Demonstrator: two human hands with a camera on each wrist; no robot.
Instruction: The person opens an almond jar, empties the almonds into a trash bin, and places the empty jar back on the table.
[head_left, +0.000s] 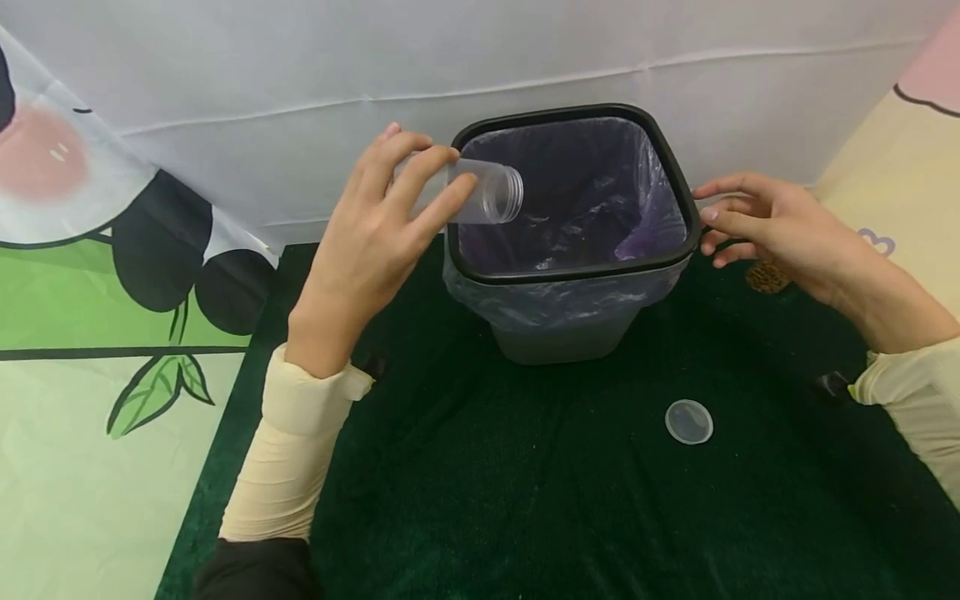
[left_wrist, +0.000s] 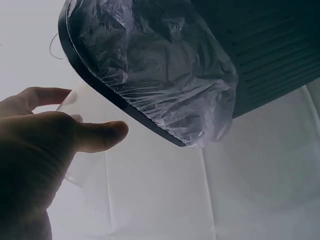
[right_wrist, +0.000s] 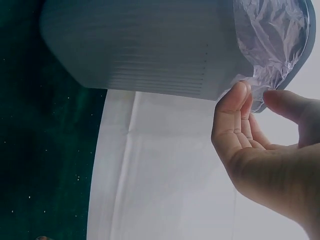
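My left hand (head_left: 420, 187) grips a clear plastic jar (head_left: 491, 193) with no lid on it. The jar lies on its side, and its threaded mouth points over the left rim of a black waste bin (head_left: 577, 112). The bin is lined with a thin clear bag (head_left: 570, 208) and looks empty inside. In the left wrist view my left hand (left_wrist: 82, 115) has thumb and fingers round the jar (left_wrist: 87, 165), just beside the bin rim (left_wrist: 115, 97). My right hand (head_left: 720, 217) is at the bin's right rim with relaxed fingers. In the right wrist view its fingertips (right_wrist: 240, 90) touch the bag's edge below the bin wall (right_wrist: 140, 45).
A round clear lid (head_left: 688, 422) lies flat on the dark green mat (head_left: 480, 483), in front of the bin to the right. A small brown object (head_left: 767, 275) sits under my right hand. White cloth (head_left: 300, 75) hangs behind, and a panda-print cloth (head_left: 90, 250) lies at the left.
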